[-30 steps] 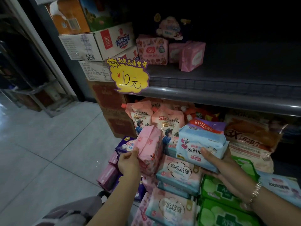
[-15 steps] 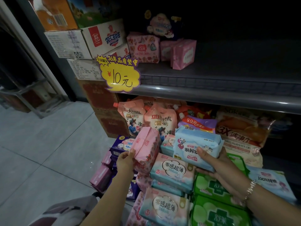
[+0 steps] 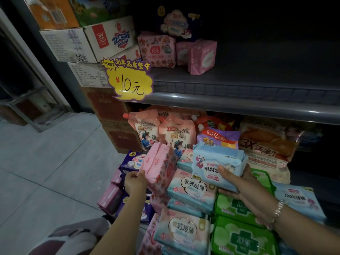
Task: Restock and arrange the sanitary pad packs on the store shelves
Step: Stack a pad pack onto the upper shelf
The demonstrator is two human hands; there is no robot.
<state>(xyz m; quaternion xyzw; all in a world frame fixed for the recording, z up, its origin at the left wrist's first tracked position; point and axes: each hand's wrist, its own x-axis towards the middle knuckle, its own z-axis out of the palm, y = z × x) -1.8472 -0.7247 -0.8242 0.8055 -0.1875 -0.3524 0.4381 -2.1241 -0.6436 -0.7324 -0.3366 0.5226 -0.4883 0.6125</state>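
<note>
The scene was a dim store aisle with a pale tiled floor (image 3: 42, 162) and a grey metal shelf unit. The upper shelf (image 3: 239, 105) carried only a few pink packs (image 3: 202, 57) at its left end, beside stacked cardboard cartons (image 3: 88, 43); the remainder of that shelf was bare and dark. A yellow price sign (image 3: 130, 83) reading 10 yuan hung from the shelf edge.

Below it, sanitary pad packs lay heaped in loose stacks, with detergent refill pouches (image 3: 176, 133) standing behind them.

The left hand (image 3: 135, 183) gripped a pink pad pack (image 3: 160, 166) at its lower end, holding it tilted on edge above the heap. The right hand (image 3: 237, 183) held a light blue pad pack (image 3: 219, 162), thumb on the printed face and fingers curled underneath.

Risks, as judged from this position:
- The pink pad pack was held at one end only. Soft film wrap may sag or slip from such a grip during a lift.
- The stacked pale blue-and-pink packs (image 3: 193, 188) and green packs (image 3: 239, 205) were uneven. A forearm brushing them could start a slide toward the floor.
- The purple packs (image 3: 132, 161) and pink packs at the heap's left edge (image 3: 110, 197) already overhung the aisle side and could drop if nudged.
- Poor light on the upper shelf may cause misplacement among unlike brands.
</note>
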